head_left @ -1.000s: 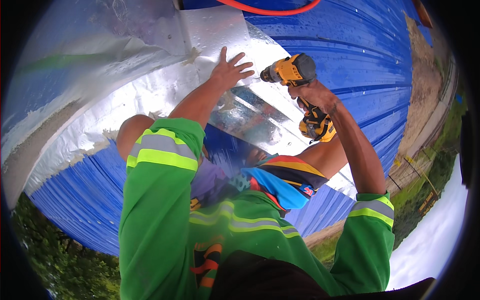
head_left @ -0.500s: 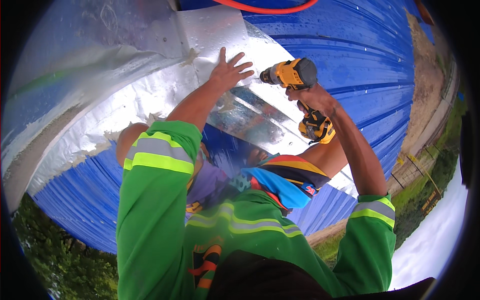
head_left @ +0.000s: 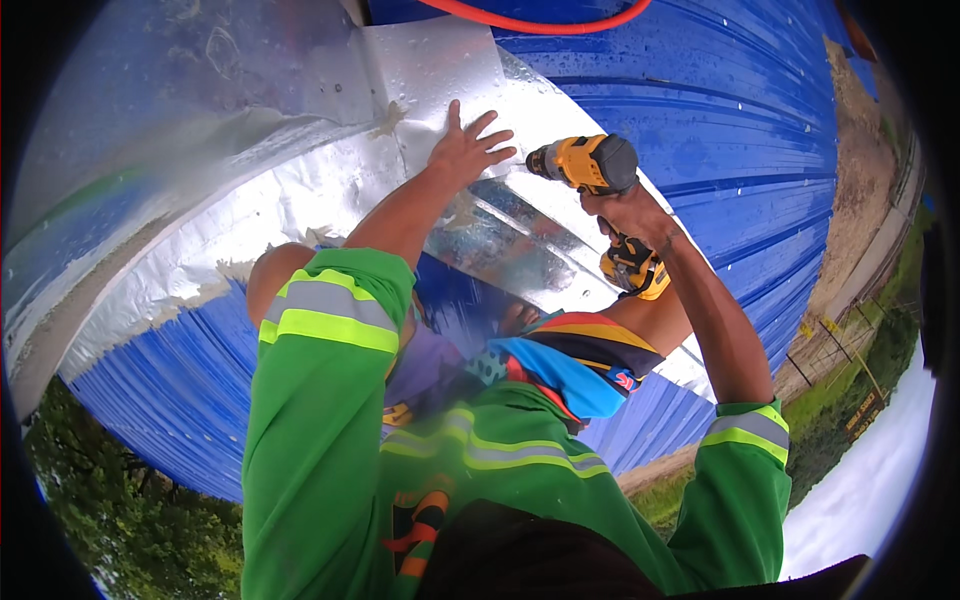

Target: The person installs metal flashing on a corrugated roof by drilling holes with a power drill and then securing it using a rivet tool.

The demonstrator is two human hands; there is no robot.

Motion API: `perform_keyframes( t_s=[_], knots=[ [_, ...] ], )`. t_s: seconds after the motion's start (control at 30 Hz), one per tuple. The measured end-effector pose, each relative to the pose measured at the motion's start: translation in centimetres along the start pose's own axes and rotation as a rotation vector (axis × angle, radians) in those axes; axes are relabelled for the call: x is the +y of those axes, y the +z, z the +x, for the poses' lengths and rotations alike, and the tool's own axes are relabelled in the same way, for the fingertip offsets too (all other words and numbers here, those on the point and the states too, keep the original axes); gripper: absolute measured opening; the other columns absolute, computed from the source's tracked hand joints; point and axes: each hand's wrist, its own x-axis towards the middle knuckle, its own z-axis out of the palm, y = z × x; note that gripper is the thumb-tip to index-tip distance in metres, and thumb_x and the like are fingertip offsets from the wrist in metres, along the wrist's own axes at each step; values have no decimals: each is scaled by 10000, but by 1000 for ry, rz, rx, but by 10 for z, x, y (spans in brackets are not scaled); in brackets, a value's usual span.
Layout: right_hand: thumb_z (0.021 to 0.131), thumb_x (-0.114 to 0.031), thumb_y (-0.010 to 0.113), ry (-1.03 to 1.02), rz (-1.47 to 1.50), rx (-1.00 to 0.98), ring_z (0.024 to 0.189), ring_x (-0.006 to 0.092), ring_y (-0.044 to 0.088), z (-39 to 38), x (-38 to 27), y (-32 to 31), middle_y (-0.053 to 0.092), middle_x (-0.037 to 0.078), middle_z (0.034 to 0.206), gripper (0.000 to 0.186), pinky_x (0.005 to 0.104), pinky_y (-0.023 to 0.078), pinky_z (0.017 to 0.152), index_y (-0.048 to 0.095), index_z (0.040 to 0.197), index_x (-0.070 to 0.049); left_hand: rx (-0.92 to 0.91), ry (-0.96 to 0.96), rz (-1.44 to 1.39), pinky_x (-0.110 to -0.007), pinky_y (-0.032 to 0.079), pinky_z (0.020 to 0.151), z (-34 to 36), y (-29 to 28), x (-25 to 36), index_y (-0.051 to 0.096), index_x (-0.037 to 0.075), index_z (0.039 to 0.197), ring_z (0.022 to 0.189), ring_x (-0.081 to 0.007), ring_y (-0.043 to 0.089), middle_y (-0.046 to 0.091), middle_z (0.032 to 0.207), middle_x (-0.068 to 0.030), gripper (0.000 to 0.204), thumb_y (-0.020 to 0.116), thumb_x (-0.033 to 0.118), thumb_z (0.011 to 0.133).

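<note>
Right fingers round marked yellow drill

A yellow-black drill points left over silver sheeting.

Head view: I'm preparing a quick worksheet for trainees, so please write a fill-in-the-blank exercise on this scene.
1. The right hand holds a drill whose casing is yellow and ____.
2. The left hand is spread over a metallic sheet coloured ____.
3. The ribbed panels beyond the drill are ____.
4. Both sleeves are mainly ____.

Missing words: black; silver; blue; green.
</note>
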Motion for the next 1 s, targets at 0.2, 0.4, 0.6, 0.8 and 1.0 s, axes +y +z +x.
perform_keyframes(
  t_s=[0.2, 0.4, 0.6, 0.8, 1.0],
  knots=[
    [810, -242, 639, -4, -4, 6, 507, 109, 540, -1, -2, -2, 577, 42, 613, 313, 300, 443, 474, 631, 1026, -16, -8, 5, 6, -762, 118, 1116, -1, -3, -1, 199, 423, 1542, 1522, -227, 53, 70, 1642, 148, 659, 412, 123, 995],
    [798, -268, 654, 16, -46, 17, 524, 120, 563, 0, -4, 1, 596, 49, 642, 348, 298, 458, 489, 637, 1039, -17, -3, 9, -5, -768, 119, 1111, 2, -3, -1, 203, 416, 1542, 1522, -228, 54, 77, 1642, 145, 664, 423, 120, 991],
    [792, -286, 668, 26, -74, 21, 546, 125, 580, 0, -2, 2, 603, 52, 651, 378, 303, 478, 515, 636, 1056, -18, -14, 14, 4, -771, 124, 1108, 2, -5, -2, 202, 414, 1543, 1523, -234, 54, 71, 1643, 141, 659, 422, 125, 993],
    [794, -292, 671, 37, -73, 23, 573, 126, 596, -3, -5, 5, 604, 51, 658, 388, 305, 489, 533, 632, 1069, -21, -14, 8, 14, -766, 132, 1110, 0, -3, -2, 191, 415, 1545, 1522, -237, 56, 63, 1644, 138, 647, 417, 145, 1002],
    [802, -278, 667, 10, -64, 2, 545, 118, 584, -1, -3, 2, 610, 45, 667, 374, 296, 479, 500, 625, 1065, -16, -22, 6, -25, -752, 118, 1128, -2, -11, 0, 203, 415, 1543, 1523, -228, 48, 83, 1643, 133, 728, 453, 68, 954]
  ],
)
